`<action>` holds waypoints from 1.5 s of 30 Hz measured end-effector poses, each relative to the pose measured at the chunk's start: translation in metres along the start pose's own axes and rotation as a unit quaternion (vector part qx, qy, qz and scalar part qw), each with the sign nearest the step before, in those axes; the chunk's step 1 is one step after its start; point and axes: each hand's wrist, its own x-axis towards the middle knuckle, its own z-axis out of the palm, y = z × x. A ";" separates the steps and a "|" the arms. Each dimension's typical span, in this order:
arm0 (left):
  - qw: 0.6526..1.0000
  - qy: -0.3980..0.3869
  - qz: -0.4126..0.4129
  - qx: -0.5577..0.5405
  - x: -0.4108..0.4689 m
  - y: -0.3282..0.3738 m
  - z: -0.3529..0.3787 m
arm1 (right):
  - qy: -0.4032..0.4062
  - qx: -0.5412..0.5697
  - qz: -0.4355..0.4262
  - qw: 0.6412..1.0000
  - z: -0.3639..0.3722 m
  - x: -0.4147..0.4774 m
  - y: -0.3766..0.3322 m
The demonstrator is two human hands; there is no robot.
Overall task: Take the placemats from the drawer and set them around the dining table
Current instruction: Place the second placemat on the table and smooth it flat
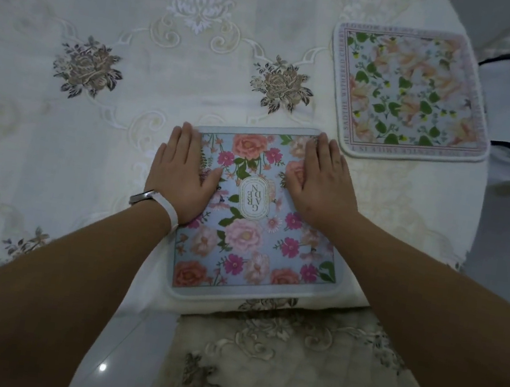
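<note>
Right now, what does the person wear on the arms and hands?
No sleeve is in view on either arm. The left wrist carries a white strap with a silver metal piece, probably a watch. The left hand and right hand show no gloves or rings; the right wrist is bare.

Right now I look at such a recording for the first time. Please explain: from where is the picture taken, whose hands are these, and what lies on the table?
There is no machine. A person wears one camera on the head, looking down, so you see that person's own arms. The left hand and the right hand lie flat, fingers straight, on a blue flowered placemat at the table's near edge. Nothing is gripped. A second, paler placemat lies farther right on the embroidered tablecloth.
</note>
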 end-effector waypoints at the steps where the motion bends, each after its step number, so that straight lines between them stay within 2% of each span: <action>1: 1.000 0.002 -0.004 -0.008 -0.008 0.000 0.002 | -0.001 -0.002 0.000 1.000 0.002 -0.010 0.001; 8: 1.000 -0.010 -0.017 -0.013 -0.072 0.005 0.012 | -0.023 -0.009 -0.019 1.000 0.010 -0.072 0.008; 14: 0.999 -0.030 0.016 0.007 -0.124 0.006 0.019 | -0.068 -0.014 -0.037 0.997 0.018 -0.124 0.008; 17: 0.998 -0.042 0.052 0.015 -0.143 0.003 0.021 | -0.097 -0.049 -0.064 0.992 0.015 -0.140 0.012; 22: 0.989 -0.078 0.120 0.030 -0.166 0.002 0.025 | -0.098 -0.100 -0.144 0.980 0.011 -0.146 0.014; 26: 0.972 -0.069 0.224 0.025 -0.149 0.010 0.019 | -0.075 -0.084 -0.232 0.966 0.013 -0.148 -0.009; 30: 0.957 -0.075 0.280 0.020 -0.122 0.036 0.020 | -0.061 -0.048 -0.221 0.972 0.025 -0.136 -0.044; 39: 0.971 -0.078 0.219 0.057 -0.121 0.046 0.028 | -0.066 -0.085 -0.265 0.958 0.031 -0.135 -0.033; 45: 0.979 -0.072 0.179 0.059 -0.145 0.027 0.027 | -0.112 -0.123 -0.224 0.960 0.014 -0.143 0.016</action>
